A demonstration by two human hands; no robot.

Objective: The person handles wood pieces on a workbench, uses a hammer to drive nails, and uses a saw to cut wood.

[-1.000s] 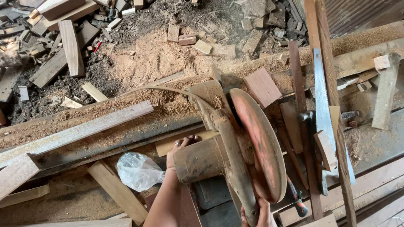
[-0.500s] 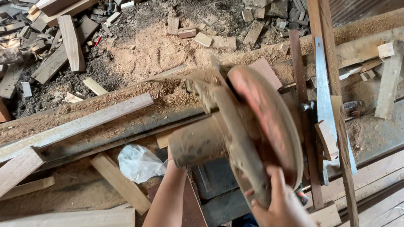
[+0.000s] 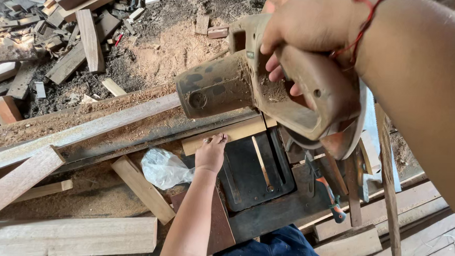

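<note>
Two hands, right hand (image 3: 298,28) gripping saw handle (image 3: 311,90), left hand (image 3: 212,152) on wood strip (image 3: 237,131)

We now see the chop saw (image 3: 270,84) raised high — right hand (image 3: 303,24) gripping its handle — whereas earlier it sat lower; left hand (image 3: 212,152) now presses the wood strip (image 3: 227,135).

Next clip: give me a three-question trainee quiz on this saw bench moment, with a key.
1. True or false: the right hand grips the saw handle.
2. The left hand rests on: A) a plastic bag B) a strip of wood C) a screwdriver
3. What crumpled thing lies just left of the left forearm?

Key: 1 true. 2 B, the strip of wood. 3 the plastic bag.
</note>
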